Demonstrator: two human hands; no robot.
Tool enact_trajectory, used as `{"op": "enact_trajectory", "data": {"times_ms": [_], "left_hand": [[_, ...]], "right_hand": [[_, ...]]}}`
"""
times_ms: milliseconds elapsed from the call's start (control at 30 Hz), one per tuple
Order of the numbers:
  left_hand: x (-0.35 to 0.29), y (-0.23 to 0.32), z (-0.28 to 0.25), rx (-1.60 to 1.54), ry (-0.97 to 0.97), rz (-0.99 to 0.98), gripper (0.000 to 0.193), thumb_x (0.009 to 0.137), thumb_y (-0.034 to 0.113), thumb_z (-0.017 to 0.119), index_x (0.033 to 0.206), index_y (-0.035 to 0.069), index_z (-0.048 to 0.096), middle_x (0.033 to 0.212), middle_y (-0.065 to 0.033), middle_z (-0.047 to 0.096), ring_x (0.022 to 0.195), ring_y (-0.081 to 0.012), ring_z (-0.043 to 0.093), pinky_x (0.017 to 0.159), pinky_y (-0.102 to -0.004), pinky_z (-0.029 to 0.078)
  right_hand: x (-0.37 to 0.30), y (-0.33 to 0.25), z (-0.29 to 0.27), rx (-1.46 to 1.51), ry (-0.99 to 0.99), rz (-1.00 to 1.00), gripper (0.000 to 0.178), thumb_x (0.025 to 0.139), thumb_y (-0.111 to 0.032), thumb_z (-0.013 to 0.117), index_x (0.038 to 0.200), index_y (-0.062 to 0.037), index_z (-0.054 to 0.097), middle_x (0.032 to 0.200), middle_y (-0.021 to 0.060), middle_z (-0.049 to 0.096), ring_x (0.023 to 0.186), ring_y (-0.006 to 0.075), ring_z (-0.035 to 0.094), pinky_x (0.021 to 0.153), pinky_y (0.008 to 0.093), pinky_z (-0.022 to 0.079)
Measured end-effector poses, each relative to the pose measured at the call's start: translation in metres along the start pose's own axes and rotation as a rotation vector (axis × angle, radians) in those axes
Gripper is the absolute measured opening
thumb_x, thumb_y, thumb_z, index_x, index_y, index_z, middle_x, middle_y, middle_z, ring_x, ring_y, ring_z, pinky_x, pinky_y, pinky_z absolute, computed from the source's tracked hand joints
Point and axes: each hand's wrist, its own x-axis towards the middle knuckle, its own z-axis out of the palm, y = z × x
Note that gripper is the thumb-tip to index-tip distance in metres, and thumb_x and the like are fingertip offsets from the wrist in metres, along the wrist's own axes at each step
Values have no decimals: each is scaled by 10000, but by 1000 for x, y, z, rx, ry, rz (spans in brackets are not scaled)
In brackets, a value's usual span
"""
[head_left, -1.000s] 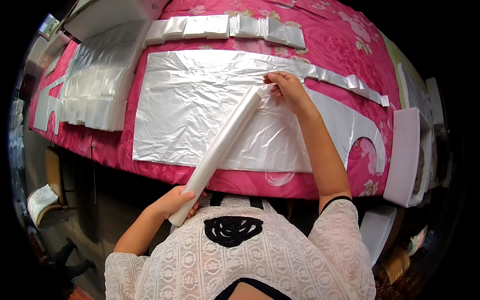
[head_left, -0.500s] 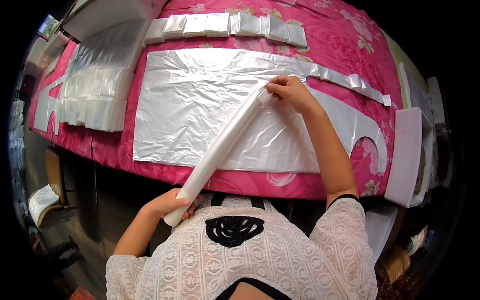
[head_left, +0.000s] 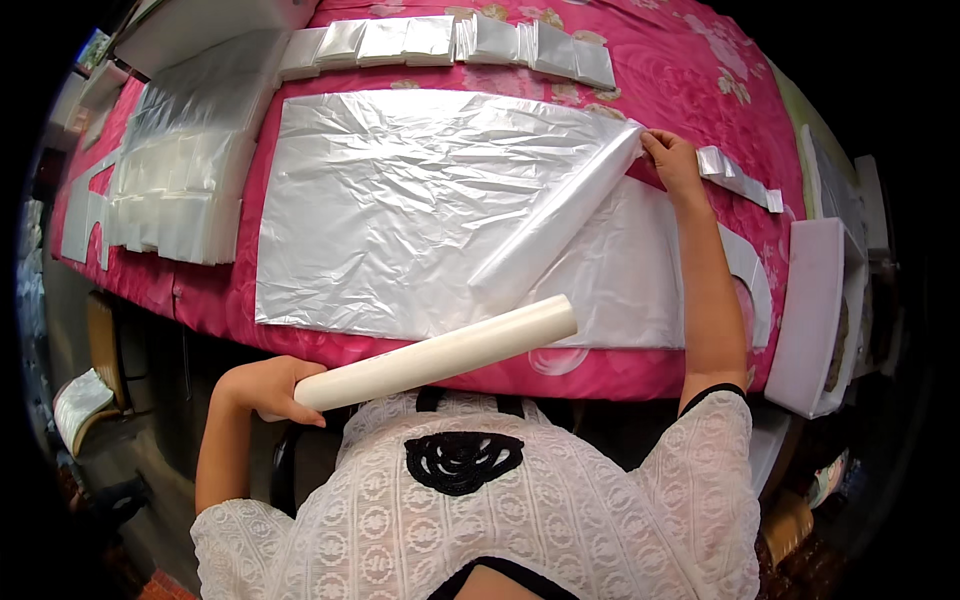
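Note:
My left hand (head_left: 272,388) is wrapped round one end of a smooth white tube (head_left: 450,350), which slants up to the right over the table's near edge. My right hand (head_left: 676,165) pinches the top end of a thin clear-white plastic bag (head_left: 560,220). That bag keeps a loose tube shape and trails down to the left, apart from the white tube. Beneath it lies a wide, wrinkled pile of silvery-white plastic bags (head_left: 370,220). Its handle cut-out end (head_left: 740,255) shows beyond my right forearm.
A pink flowered cloth (head_left: 680,90) covers the table. Folded plastic packets (head_left: 405,42) line the far side, and stacked clear bags (head_left: 175,205) lie at left. A small folded strip (head_left: 738,180) sits right of my right hand. A white bin (head_left: 805,310) stands at the right edge.
The white tube has come out of the plastic bag, swinging lower and flatter with my left hand. My right hand has moved right, carrying the bag's end with it.

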Motion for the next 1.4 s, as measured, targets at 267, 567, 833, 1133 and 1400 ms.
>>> {"op": "enact_trajectory", "data": {"times_ms": [267, 567, 833, 1133, 1400], "left_hand": [[90, 100, -21, 893, 691, 435, 335, 626, 164, 747, 903, 50, 596, 912, -78, 623, 862, -288, 599, 793, -371, 475], [149, 82, 36, 1104, 436, 1004, 680, 778, 421, 575, 1234, -62, 433, 1312, -185, 419, 1237, -287, 387, 1047, -386, 293], [159, 68, 58, 1059, 432, 869, 838, 815, 578, 414, 1343, -64, 306, 1436, -203, 266, 1348, -318, 236, 1107, -438, 158], [157, 69, 77, 1131, 490, 785, 809, 841, 589, 364, 1356, -32, 315, 1416, -203, 302, 1342, -320, 245, 1102, -448, 156], [156, 71, 68, 1044, 444, 869, 807, 831, 553, 429, 1373, -26, 283, 1463, -185, 218, 1366, -291, 199, 1105, -432, 141]], "right_hand": [[-7, -30, 71, -150, -205, -48, 195, 825, -170, 631, 901, 6, 669, 697, 14, 620, 615, 72, 540, 564, 230, 427], [0, -39, 82, -306, -296, -119, 214, 811, -179, 635, 880, 19, 674, 684, 40, 629, 595, 98, 558, 569, 260, 447], [-13, -44, 86, -230, -1, -94, 352, 810, -226, 632, 1073, 6, 609, 1006, 125, 626, 839, 204, 596, 737, 318, 479], [-208, -62, 100, -606, -444, -478, 514, 758, -114, 635, 1253, -74, 502, 1136, 138, 540, 1027, 311, 492, 894, 397, 404], [-136, -19, 19, -789, 112, -366, 480, 770, -79, 624, 1240, -104, 531, 1105, 73, 570, 965, 293, 497, 868, 370, 420]]}}
